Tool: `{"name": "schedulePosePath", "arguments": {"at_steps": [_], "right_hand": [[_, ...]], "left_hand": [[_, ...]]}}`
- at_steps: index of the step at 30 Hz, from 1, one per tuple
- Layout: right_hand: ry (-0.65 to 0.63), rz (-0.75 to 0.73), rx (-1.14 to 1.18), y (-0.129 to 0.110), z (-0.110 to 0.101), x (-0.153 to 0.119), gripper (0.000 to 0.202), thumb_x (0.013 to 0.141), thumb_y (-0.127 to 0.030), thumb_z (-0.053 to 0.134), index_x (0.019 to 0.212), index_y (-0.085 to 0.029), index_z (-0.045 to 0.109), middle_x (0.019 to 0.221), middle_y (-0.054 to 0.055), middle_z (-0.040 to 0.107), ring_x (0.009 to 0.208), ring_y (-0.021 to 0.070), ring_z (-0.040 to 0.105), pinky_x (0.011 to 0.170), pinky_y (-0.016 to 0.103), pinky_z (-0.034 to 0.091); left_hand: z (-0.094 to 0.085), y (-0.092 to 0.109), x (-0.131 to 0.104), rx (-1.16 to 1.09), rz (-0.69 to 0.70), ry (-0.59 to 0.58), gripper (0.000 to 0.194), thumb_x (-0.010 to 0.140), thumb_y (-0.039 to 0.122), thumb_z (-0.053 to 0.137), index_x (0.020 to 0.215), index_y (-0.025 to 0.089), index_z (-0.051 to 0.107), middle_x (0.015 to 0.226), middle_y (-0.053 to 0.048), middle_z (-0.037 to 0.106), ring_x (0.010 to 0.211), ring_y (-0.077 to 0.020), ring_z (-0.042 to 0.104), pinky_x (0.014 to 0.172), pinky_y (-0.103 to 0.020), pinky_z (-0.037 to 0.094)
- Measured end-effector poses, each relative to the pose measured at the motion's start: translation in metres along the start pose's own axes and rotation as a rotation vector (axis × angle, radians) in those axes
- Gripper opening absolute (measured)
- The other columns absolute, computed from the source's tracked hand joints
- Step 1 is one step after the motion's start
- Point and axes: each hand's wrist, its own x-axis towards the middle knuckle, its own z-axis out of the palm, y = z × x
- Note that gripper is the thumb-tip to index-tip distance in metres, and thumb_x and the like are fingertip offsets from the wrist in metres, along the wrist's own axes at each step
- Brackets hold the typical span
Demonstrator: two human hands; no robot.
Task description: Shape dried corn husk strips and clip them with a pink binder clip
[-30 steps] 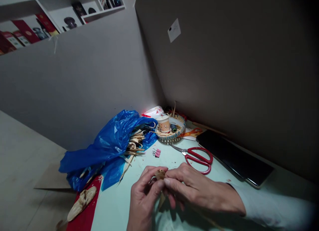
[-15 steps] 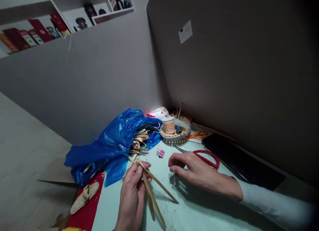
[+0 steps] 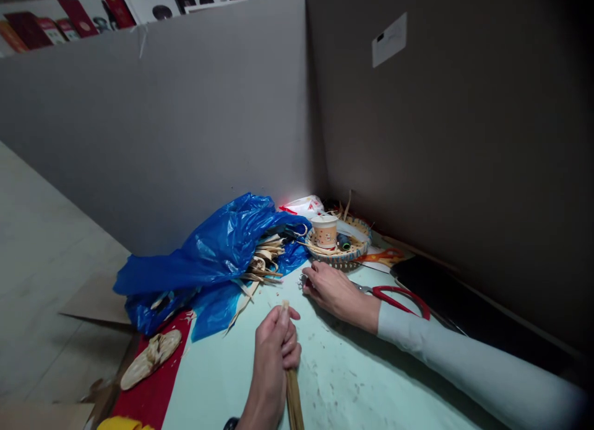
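Note:
My left hand is closed around a bundle of tan straw strips that runs down toward the bottom edge, one tip poking above my fingers. My right hand reaches forward over the pale green table, fingers curled down at the spot where small pink binder clips lay; the clips are hidden under it. Just right of that hand lie red-handled scissors.
A blue plastic bag spilling straw strips lies at the left. A woven basket with a paper cup sits in the corner. A dark flat device lies along the right wall. A woven straw piece rests on red cloth.
My right hand has moved forward and left onto the pink clips. My left hand has gathered the spread strips into one upright bundle. The view has tilted down and right.

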Motion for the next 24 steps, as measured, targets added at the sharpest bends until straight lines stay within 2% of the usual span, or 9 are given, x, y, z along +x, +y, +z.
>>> {"name": "schedulePosePath", "arguments": {"at_steps": [4,8,11,13,17,20,22,24], "right_hand": [[0.021,0.0,0.056,-0.001,0.004,-0.001,0.013,0.09,-0.024,0.052,0.094,-0.015,0.061,0.098,0.013,0.058,0.087,0.0236,0.057,0.072,0.031,0.04],[0.083,-0.008,0.162,-0.003,0.001,0.0,0.01,0.088,-0.021,0.052,0.095,-0.016,0.059,0.099,0.009,0.057,0.091,0.0205,0.054,0.077,0.029,0.04],[0.119,-0.028,0.251,-0.002,-0.003,0.003,0.01,0.091,-0.024,0.049,0.094,-0.017,0.055,0.092,0.005,0.059,0.085,0.0174,0.054,0.075,0.028,0.041],[0.11,-0.03,0.437,-0.002,-0.005,0.002,0.014,0.092,-0.031,0.05,0.092,-0.017,0.052,0.085,0.003,0.061,0.077,0.0155,0.056,0.07,0.027,0.042],[-0.05,0.062,1.07,-0.001,-0.013,-0.016,0.03,0.082,-0.043,0.063,0.083,-0.016,0.051,0.078,0.003,0.064,0.064,0.0134,0.056,0.062,0.027,0.043],[-0.092,0.163,1.283,-0.001,-0.019,-0.038,0.039,0.075,-0.042,0.072,0.096,-0.014,0.055,0.076,0.001,0.063,0.071,0.0149,0.059,0.067,0.028,0.045],[-0.096,0.186,1.296,-0.001,-0.024,-0.051,0.049,0.075,-0.04,0.073,0.113,-0.014,0.055,0.08,0.001,0.063,0.076,0.0154,0.06,0.072,0.029,0.044],[-0.132,0.163,1.24,0.001,-0.028,-0.058,0.049,0.077,-0.04,0.072,0.118,-0.015,0.059,0.086,0.002,0.063,0.08,0.0158,0.059,0.075,0.029,0.044]], "left_hand": [[-0.003,-0.011,0.004,0.038,-0.045,-0.019,0.045,0.073,0.057,0.07,0.068,0.016,0.051,0.051,0.014,0.018,0.044,-0.0028,0.008,0.037,-0.014,0.007],[-0.003,-0.013,0.004,0.052,-0.071,-0.058,0.042,0.073,0.054,0.071,0.068,0.017,0.052,0.048,0.015,0.017,0.043,-0.0029,0.007,0.037,-0.015,0.006],[-0.003,-0.01,0.001,0.037,-0.068,-0.062,0.041,0.073,0.053,0.071,0.068,0.017,0.052,0.047,0.015,0.019,0.043,-0.0025,0.007,0.037,-0.016,0.005],[-0.002,-0.008,-0.001,0.029,-0.06,-0.073,0.039,0.074,0.051,0.07,0.069,0.016,0.052,0.048,0.015,0.019,0.043,-0.0025,0.006,0.038,-0.016,0.005],[0.0,-0.006,-0.006,0.021,-0.058,-0.101,0.035,0.078,0.047,0.067,0.072,0.015,0.054,0.051,0.014,0.018,0.045,-0.0031,0.007,0.039,-0.016,0.006],[0.003,-0.006,-0.01,0.041,-0.059,-0.12,0.033,0.082,0.046,0.063,0.075,0.015,0.056,0.053,0.013,0.019,0.046,-0.0036,0.007,0.039,-0.016,0.006],[0.005,-0.006,-0.012,0.081,-0.057,-0.135,0.032,0.085,0.046,0.06,0.076,0.015,0.057,0.053,0.013,0.018,0.046,-0.0041,0.006,0.039,-0.017,0.005],[0.008,-0.006,-0.015,0.133,-0.049,-0.149,0.033,0.087,0.047,0.057,0.077,0.016,0.056,0.053,0.012,0.017,0.045,-0.0045,0.007,0.04,-0.017,0.005]]}}
